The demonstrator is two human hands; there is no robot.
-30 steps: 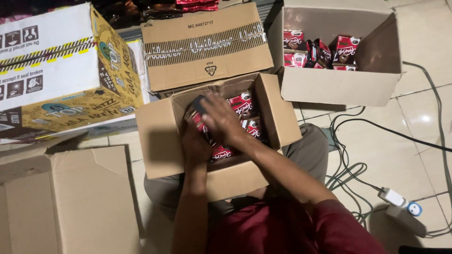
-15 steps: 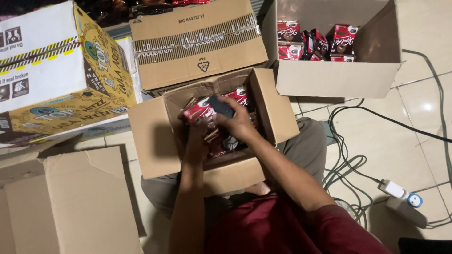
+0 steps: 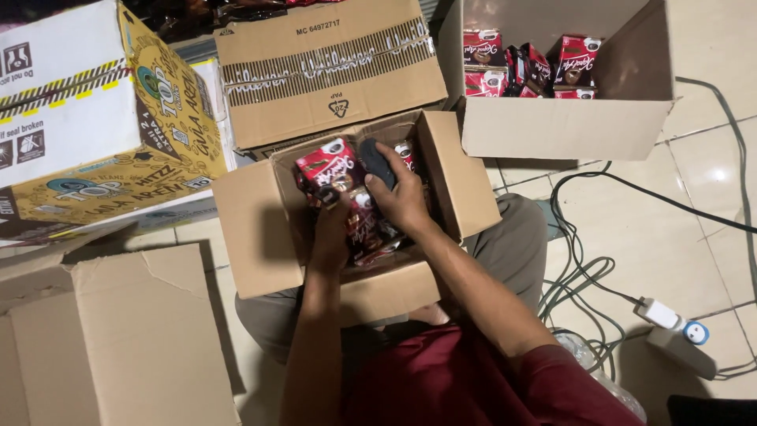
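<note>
Red packets [image 3: 330,167] in cardboard box [image 3: 252,229], both hands inside

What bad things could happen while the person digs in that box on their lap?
The open cardboard box rests on the person's legs, not the floor, so it might tip and spill its red packets. The left hand lifts a packet while the right hand holds a dark object; with both hands busy, nothing steadies the box. Cables loop on the tiles beside the knee, so a leg could snag them on getting up.
</note>
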